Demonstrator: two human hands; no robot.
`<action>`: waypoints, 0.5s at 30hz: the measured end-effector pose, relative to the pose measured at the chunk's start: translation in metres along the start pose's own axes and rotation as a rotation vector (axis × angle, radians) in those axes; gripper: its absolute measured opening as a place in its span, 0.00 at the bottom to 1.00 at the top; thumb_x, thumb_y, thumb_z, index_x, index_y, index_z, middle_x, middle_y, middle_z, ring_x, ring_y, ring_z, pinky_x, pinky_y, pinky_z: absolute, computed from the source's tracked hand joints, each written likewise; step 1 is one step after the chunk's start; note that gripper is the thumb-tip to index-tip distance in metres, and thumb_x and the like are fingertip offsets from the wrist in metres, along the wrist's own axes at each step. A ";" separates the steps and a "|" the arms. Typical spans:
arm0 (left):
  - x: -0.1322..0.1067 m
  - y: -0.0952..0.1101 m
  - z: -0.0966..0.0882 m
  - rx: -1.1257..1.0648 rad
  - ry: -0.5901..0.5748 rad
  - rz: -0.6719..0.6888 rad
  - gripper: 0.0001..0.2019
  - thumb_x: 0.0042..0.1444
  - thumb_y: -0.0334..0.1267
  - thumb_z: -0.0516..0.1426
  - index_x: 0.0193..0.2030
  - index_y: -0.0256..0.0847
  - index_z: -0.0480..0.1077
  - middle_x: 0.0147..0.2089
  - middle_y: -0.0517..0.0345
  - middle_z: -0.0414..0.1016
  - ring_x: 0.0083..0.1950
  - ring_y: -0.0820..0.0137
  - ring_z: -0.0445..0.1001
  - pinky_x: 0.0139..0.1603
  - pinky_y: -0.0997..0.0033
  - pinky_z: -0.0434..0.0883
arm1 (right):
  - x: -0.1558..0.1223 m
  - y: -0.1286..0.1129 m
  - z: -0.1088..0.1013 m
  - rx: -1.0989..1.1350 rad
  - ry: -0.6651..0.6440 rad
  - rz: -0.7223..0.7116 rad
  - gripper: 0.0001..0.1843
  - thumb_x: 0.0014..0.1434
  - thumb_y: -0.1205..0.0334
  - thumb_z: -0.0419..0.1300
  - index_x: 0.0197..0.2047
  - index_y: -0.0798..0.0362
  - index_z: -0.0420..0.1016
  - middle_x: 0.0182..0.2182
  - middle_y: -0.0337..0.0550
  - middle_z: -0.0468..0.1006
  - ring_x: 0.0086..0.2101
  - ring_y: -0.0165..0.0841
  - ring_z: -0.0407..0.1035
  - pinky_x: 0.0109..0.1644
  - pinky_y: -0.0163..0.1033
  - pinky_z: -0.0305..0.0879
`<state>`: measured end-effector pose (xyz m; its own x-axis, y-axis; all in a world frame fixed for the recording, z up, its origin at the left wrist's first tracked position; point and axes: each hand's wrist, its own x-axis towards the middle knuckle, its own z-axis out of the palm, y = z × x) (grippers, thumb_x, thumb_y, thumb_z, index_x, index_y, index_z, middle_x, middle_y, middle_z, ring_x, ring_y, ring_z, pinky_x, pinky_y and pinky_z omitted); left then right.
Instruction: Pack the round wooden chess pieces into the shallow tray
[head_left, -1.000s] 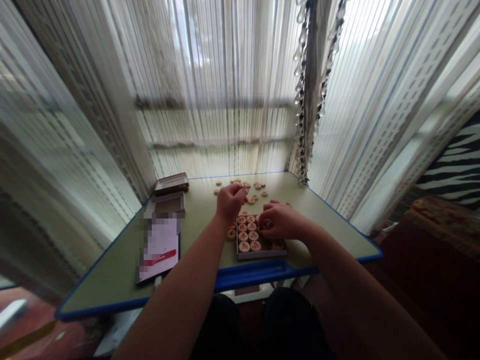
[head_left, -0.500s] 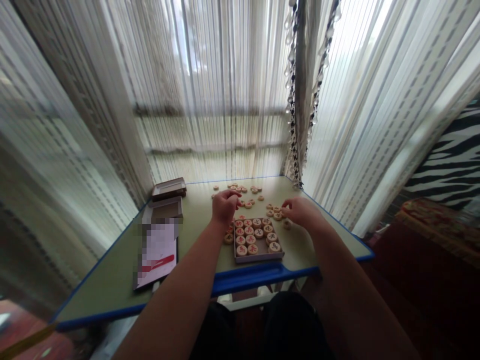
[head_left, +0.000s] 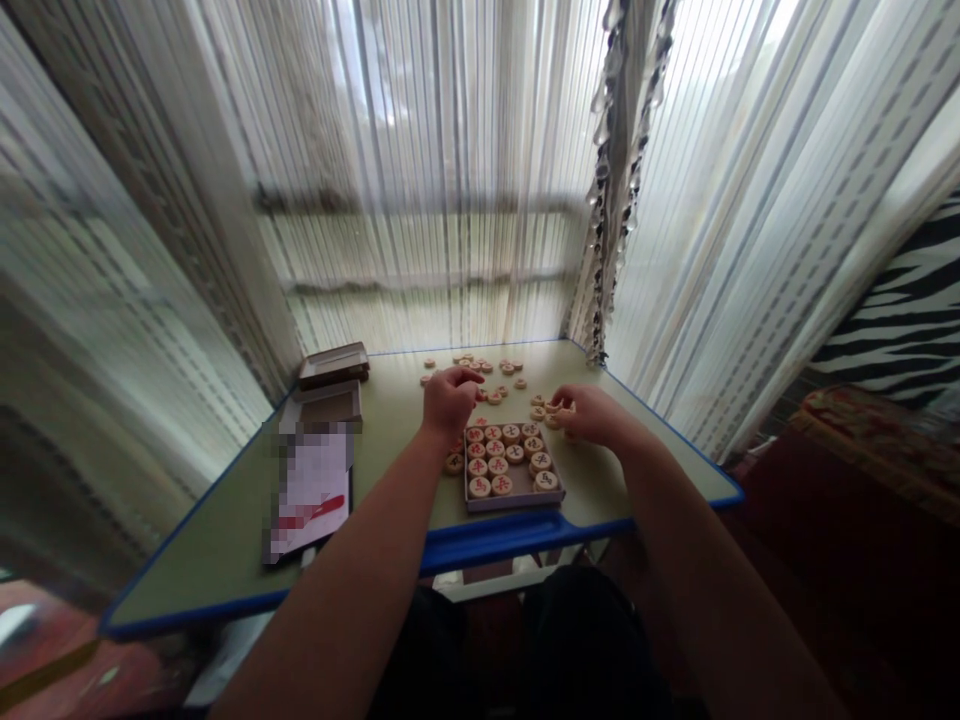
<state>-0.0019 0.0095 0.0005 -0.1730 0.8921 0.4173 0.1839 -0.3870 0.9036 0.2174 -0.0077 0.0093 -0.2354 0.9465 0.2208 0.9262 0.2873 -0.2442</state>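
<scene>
A shallow open box (head_left: 517,503) near the table's front edge holds rows of round wooden Chinese chess pieces with red or dark characters, with a gap toward its front right. My left hand (head_left: 450,402) hovers behind the box's left back corner, fingers curled; whatever may be inside them is hidden. Beneath it, a loose piece (head_left: 454,464) lies against the box's left side. To the right of the box, my right hand (head_left: 592,412) has its fingertips down on a Chinese chess piece (head_left: 553,421) in a small cluster, pinching at it.
More loose pieces (head_left: 484,366) are scattered at the back of the table (head_left: 405,480). On the left are an open box part (head_left: 360,408), a brown box (head_left: 334,365) and a tablet-like board (head_left: 319,490), partly pixelated. Sheer curtains (head_left: 420,250) hang behind.
My right hand has shifted left onto the cluster, and the piece seen below it before is out of sight. My left hand stays nearly still. The view has tilted slightly.
</scene>
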 end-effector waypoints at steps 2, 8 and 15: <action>0.001 -0.002 -0.001 0.024 0.022 0.002 0.12 0.36 0.30 0.49 0.25 0.37 0.73 0.16 0.61 0.67 0.17 0.75 0.62 0.18 0.76 0.59 | 0.000 0.000 -0.001 -0.014 -0.014 0.027 0.14 0.48 0.59 0.57 0.37 0.55 0.76 0.32 0.47 0.75 0.31 0.33 0.67 0.32 0.34 0.58; 0.004 -0.005 -0.001 0.073 0.040 0.043 0.12 0.36 0.29 0.49 0.24 0.38 0.73 0.16 0.61 0.68 0.19 0.75 0.63 0.21 0.76 0.60 | -0.002 -0.006 0.001 0.072 -0.109 -0.034 0.11 0.47 0.62 0.56 0.34 0.50 0.78 0.28 0.41 0.74 0.27 0.30 0.65 0.30 0.33 0.57; 0.002 -0.002 -0.004 0.087 0.076 0.019 0.12 0.37 0.30 0.49 0.25 0.38 0.73 0.16 0.62 0.68 0.18 0.75 0.62 0.18 0.77 0.58 | -0.003 -0.002 -0.005 0.073 0.053 0.000 0.15 0.46 0.68 0.54 0.37 0.53 0.76 0.28 0.42 0.74 0.27 0.29 0.64 0.30 0.32 0.56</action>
<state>-0.0068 0.0116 -0.0003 -0.2406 0.8634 0.4434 0.2704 -0.3791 0.8850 0.2177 -0.0120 0.0137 -0.2175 0.9381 0.2696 0.9017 0.2989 -0.3123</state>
